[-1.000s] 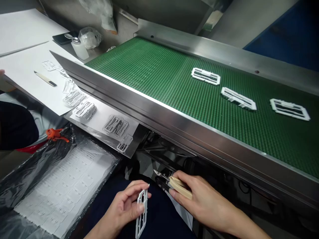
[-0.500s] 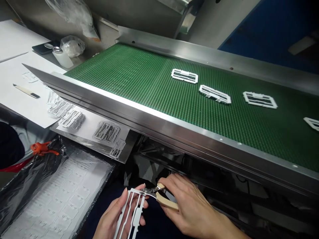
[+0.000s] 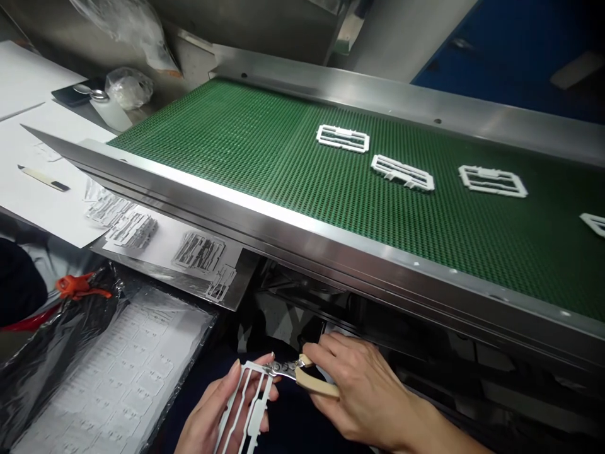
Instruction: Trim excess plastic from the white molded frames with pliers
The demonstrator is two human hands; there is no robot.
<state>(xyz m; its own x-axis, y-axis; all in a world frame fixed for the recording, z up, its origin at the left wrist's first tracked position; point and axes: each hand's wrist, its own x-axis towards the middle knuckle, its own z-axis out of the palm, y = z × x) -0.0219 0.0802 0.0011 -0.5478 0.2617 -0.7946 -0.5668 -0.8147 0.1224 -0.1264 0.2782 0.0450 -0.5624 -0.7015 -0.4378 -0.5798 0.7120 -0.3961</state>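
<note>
At the bottom middle, my left hand (image 3: pixel 208 407) holds a white plastic frame (image 3: pixel 258 410) upright, thumb on its left edge and fingers behind it. The frame has long slots and thin wavy bars; its lower end runs out of view. My right hand (image 3: pixel 352 381) is wrapped round the cream handles of a pair of nippers (image 3: pixel 314 381). The jaws of the nippers meet the frame's top right corner; whether they are closed on plastic is too small to tell. Similar white frames lie on the green conveyor belt (image 3: pixel 212 139), one of them a frame (image 3: pixel 343 139) near its middle.
A metal rail (image 3: pixel 283 211) edges the belt. Stacked white frames (image 3: pixel 130 227) lie on a metal plate at left. A knife (image 3: pixel 43 178) rests on white paper. Below is a plastic-lined box (image 3: pixel 142 359) of flat white parts, with an orange clamp (image 3: pixel 78 287) by it.
The view has shifted slightly. My left hand and the frame have moved a little left, and the nippers stay at the frame's top right corner.
</note>
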